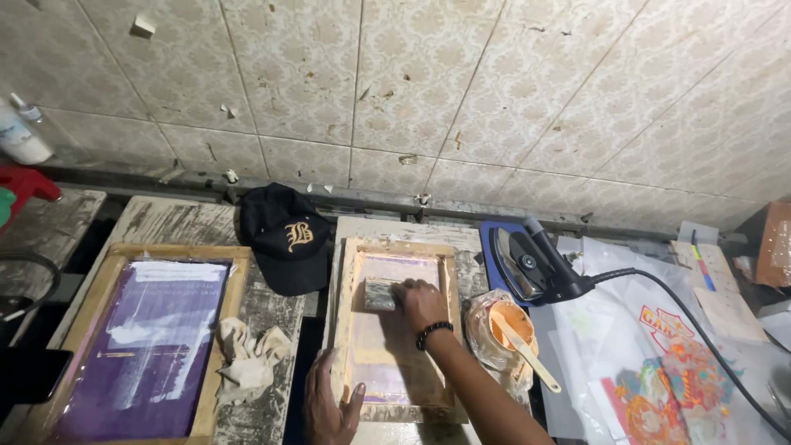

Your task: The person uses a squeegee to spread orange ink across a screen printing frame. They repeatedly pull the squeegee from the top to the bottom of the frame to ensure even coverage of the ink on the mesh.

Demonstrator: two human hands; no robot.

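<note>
Your right hand (420,303) is closed in a firm grip on the squeegee (380,294), pressing it flat against the mesh inside the small wooden screen frame (449,330). Your left hand (329,404) lies spread, clasping nothing, on the frame's near corner, which looks meant to pin it to the counter (272,309). Just right sits a plastic-lined tub of orange ink (503,325) with a spatula.

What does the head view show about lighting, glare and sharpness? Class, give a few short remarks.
Head view: light is dim and warm, brightest on the tiled wall; corners darken at lower left; a pale sheen of glare lies on the clear plastic sheet; the right hand on the squeegee and the left hand on the wooden frame look slightly soft; tile lines bow from wide-lens distortion.
</note>
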